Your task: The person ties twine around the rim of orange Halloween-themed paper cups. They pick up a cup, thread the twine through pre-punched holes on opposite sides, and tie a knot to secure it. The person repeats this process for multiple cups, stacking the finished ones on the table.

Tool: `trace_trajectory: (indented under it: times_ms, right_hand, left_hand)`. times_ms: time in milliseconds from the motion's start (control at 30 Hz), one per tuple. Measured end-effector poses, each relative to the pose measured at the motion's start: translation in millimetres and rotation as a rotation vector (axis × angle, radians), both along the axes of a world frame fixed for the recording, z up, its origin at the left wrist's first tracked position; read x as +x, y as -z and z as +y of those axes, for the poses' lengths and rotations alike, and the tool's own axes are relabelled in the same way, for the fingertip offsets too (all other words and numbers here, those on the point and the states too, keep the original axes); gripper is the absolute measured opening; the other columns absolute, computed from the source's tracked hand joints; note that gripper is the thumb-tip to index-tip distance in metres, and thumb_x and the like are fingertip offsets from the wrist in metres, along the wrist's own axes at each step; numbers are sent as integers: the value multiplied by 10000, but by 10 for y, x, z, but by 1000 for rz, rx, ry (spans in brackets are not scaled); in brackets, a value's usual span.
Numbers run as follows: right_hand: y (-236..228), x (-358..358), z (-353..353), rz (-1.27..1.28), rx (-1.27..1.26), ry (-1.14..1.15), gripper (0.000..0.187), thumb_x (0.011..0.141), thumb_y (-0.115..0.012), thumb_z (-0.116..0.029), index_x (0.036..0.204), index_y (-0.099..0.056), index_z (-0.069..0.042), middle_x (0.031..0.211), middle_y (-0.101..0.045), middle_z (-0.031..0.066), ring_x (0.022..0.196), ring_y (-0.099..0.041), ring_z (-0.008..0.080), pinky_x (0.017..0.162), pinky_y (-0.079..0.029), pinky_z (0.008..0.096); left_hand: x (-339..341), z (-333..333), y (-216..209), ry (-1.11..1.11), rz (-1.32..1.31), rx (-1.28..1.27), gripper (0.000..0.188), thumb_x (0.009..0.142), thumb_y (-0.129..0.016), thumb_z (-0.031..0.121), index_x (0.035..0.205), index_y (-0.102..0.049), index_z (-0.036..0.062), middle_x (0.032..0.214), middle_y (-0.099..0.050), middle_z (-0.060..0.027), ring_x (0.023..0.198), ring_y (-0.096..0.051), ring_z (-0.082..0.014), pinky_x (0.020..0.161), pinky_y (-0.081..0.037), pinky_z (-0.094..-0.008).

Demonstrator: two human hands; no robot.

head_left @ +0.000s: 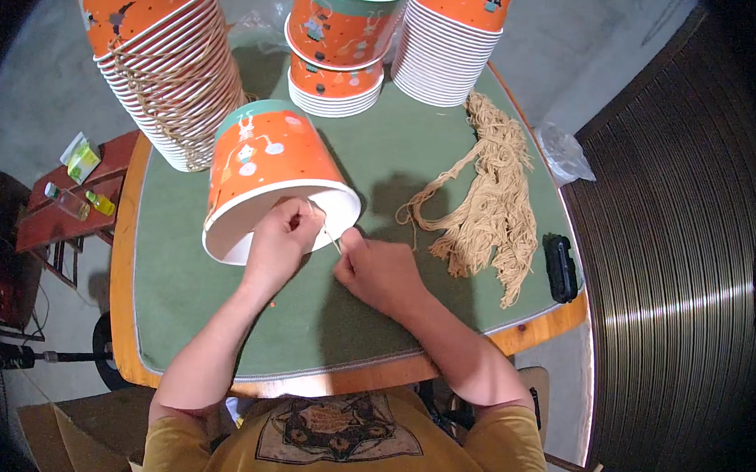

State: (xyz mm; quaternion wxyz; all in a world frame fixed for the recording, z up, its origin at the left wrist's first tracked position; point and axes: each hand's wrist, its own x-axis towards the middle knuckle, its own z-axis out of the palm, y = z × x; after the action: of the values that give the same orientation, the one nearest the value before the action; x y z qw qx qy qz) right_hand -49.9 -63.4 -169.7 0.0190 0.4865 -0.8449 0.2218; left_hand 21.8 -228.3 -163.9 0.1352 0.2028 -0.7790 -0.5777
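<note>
An orange and green paper bucket (pixel 270 156) lies tipped on the table, its white-rimmed mouth facing me. My left hand (pixel 281 234) reaches into that mouth with its fingers closed in a pinch on a thin tan cord (pixel 332 238). Just outside the rim, at its right, my right hand (pixel 377 272) is closed on the same cord, which runs taut between the two hands. The fingertips of both hands are partly hidden. To the right lies a loose bundle of tan cords (pixel 491 200), with a few strands curling toward the bucket.
A tall bucket stack (pixel 167 67) with cords hanging from it leans at the far left. Two more stacks, a middle one (pixel 335 91) and a right one (pixel 448 54), stand at the back. A black case (pixel 560 269) sits near the right edge. Left of the table is a red bench (pixel 77 209).
</note>
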Motion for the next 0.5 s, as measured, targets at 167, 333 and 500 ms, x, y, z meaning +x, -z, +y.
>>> trace_trajectory:
  times_ms: [167,333,500]
  right_hand:
    - [-50,-10,0,-99,68,-4,228,833,-580,-217,919,-485,-28,707,-653,171,674,-665,355,578,-518,483]
    - [-43,8,3,-80,91,-42,246,828,-582,-218,945,-493,-20,702,-652,166,650,-657,364,568,-516,492]
    - [-67,68,16,-95,84,-82,223,828,-583,-221,911,-474,-45,692,-635,145,641,-639,357,547,-487,476]
  left_hand:
    - [1,33,-62,99,84,392,143,984,-514,158,903,-561,50,826,-603,7,698,-499,-60,652,-434,-228]
    - [-30,9,21,212,45,140,128,985,-496,142,901,-516,47,811,-602,-12,680,-502,-81,662,-442,-243]
    - [-7,33,-35,240,-29,-117,104,959,-518,138,899,-504,54,772,-554,-2,685,-493,-90,649,-435,-267]
